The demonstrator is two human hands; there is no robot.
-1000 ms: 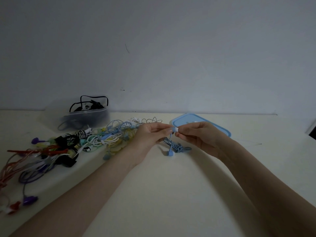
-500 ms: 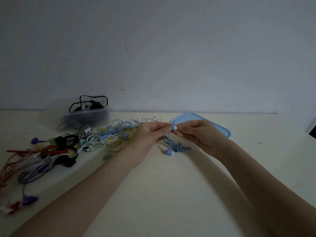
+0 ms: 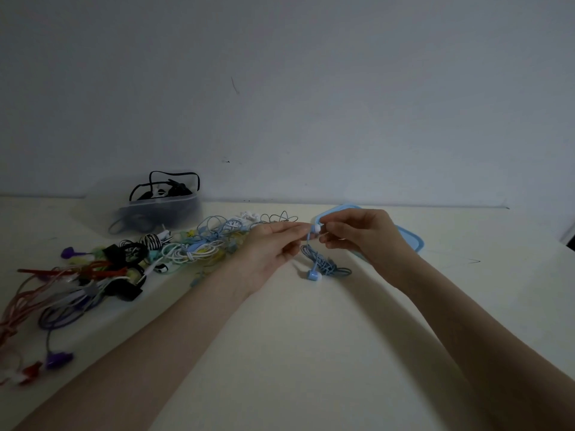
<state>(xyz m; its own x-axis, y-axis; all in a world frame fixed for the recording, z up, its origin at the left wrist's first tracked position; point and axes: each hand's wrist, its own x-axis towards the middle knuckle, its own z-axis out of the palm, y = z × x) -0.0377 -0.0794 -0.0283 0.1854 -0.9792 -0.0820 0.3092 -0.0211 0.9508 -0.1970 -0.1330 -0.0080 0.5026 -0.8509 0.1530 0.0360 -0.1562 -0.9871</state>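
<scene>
Both hands meet over the middle of the counter (image 3: 311, 353), nearer its far edge than the near one. The right hand (image 3: 367, 241) pinches the white-tipped earbud (image 3: 316, 228) of the blue earphones (image 3: 326, 262) between thumb and forefinger, with the other fingers curled under. The left hand (image 3: 273, 244) has its fingertips closed on the thin cable (image 3: 308, 241) just below that earbud, so the two hands nearly touch. From there the cable drops straight down to a loose coil lying on the counter under the hands. The second earbud (image 3: 313, 275) rests on the near side of the coil.

Behind the right hand, a blue lid (image 3: 410, 241) lies flat near the far edge. A tangled pile of earphones (image 3: 193, 250) in many colours runs from the left hand out toward the left edge. A clear tub (image 3: 161, 209) holding black cables stands at the far edge against the wall (image 3: 311, 104).
</scene>
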